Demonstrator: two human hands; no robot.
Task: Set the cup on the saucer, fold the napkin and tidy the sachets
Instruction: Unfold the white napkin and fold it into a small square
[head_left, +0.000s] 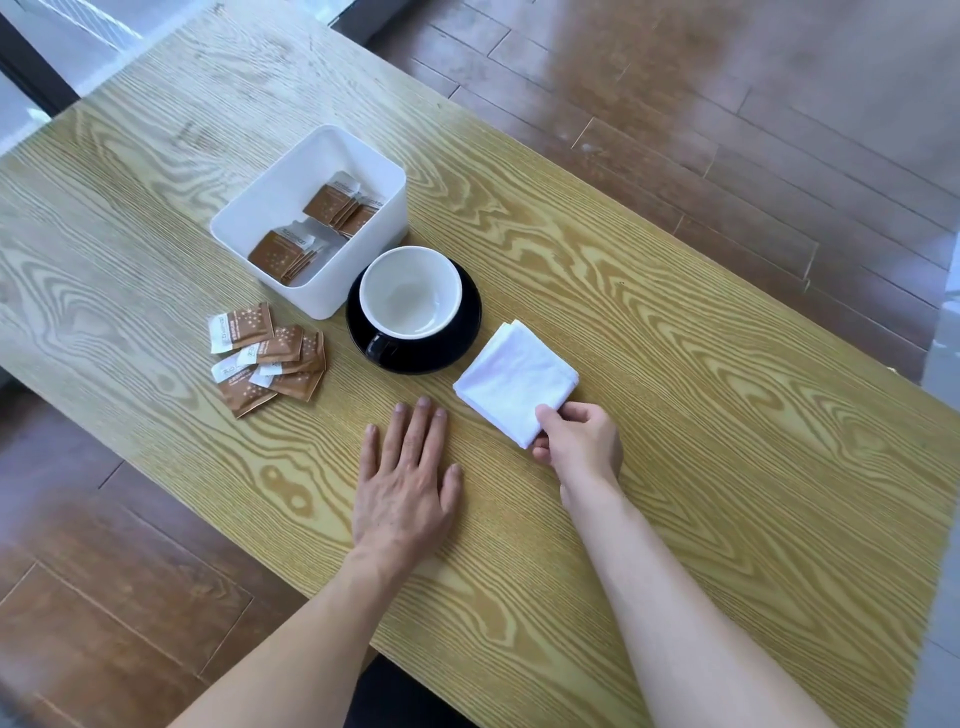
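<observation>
A cup (410, 293), white inside and black outside, stands on a black saucer (462, 340) in the middle of the table. Just right of the saucer lies a folded white napkin (511, 379); my right hand (579, 439) pinches its near corner between thumb and fingers. My left hand (408, 470) rests flat on the table, fingers straight, in front of the saucer. Several brown sachets (270, 358) lie loose on the table left of the saucer. More sachets (306, 228) sit inside a white box (270, 192) behind them.
The wooden table (675, 415) runs diagonally, its near edge close to my forearms and its right edge past the napkin. Wood floor shows beyond both edges. The box touches or nearly touches the saucer.
</observation>
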